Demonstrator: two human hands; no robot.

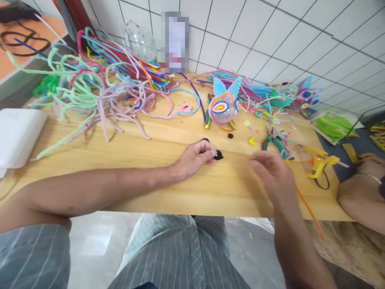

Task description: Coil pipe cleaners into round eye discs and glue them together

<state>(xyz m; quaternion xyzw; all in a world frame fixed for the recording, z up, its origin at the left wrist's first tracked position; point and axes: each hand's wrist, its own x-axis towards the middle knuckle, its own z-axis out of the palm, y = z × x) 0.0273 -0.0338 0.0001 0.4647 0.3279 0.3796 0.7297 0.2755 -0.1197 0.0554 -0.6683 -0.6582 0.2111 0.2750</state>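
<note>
Between the thumb and fingers of my left hand is a small fuzzy black piece, held just over the wooden table. A dark blue bit shows behind those fingers, partly hidden. My right hand is off to the right, blurred, its fingers curled together; whatever they pinch, if anything, cannot be made out. Teal-handled pliers lie just beyond it. An orange pipe cleaner slants past its wrist over the table edge. Ahead stands a clear ball decorated as an animal head, with blue ears.
Piles of pastel pipe cleaners cover the back left. A yellow glue gun lies at right, near another person's arm. A small black disc and a yellow piece lie ahead. A white box sits far left.
</note>
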